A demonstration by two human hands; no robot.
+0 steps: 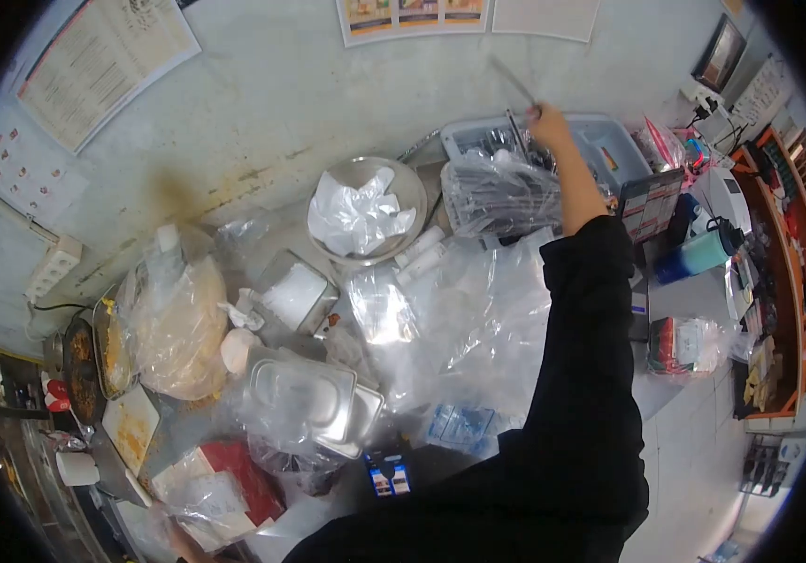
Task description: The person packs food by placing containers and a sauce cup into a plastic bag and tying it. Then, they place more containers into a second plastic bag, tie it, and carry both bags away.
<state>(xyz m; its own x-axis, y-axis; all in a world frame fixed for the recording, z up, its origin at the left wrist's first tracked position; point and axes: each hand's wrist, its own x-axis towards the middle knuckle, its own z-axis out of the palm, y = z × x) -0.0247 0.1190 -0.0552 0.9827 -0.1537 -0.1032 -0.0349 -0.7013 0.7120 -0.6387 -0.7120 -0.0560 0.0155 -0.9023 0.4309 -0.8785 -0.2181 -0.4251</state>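
My right hand [549,128] reaches out at the end of a black sleeve and is closed around a long, thin grey utensil [514,81]. It points up and left toward the wall; blur hides whether it is a knife. Just below the hand is a blue-grey plastic bin [621,141] with dark utensils and a clear plastic bag of dark items [506,199]. At the bottom left edge, only part of my left hand [180,541] shows, beside a plastic-wrapped red and white box [224,493]. Its fingers are mostly hidden.
Clear plastic sheeting [464,319] covers the middle counter. Around it are a steel bowl [414,202] with white plastic, metal trays [314,399], a large plastic-wrapped bundle [177,324] and a white cutting board [132,427]. A teal-blue bottle [703,253] lies at right.
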